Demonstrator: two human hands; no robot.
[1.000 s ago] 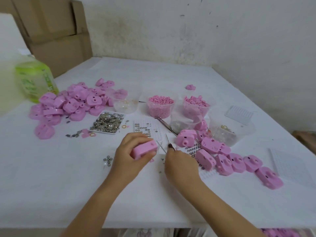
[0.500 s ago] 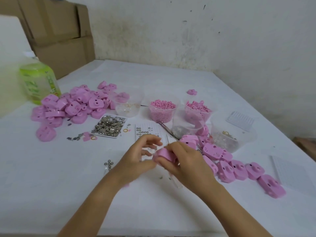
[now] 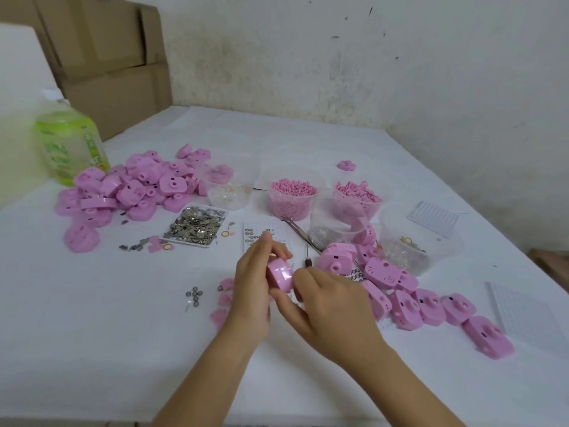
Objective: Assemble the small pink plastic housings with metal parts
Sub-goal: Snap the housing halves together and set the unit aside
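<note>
While glossy, rounded pink housing (image 3: 279, 274) fills both hands.

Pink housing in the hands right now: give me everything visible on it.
The pink housing is small, glossy plastic with rounded corners, turned on edge so its smooth side band faces the camera. Left hand cups it from behind; right hand pinches its lower edge. It is held above the white table. No metal part visible.

glossy pink plastic housing (image 3: 279, 277); shiny metal parts (image 3: 194, 225).
</note>
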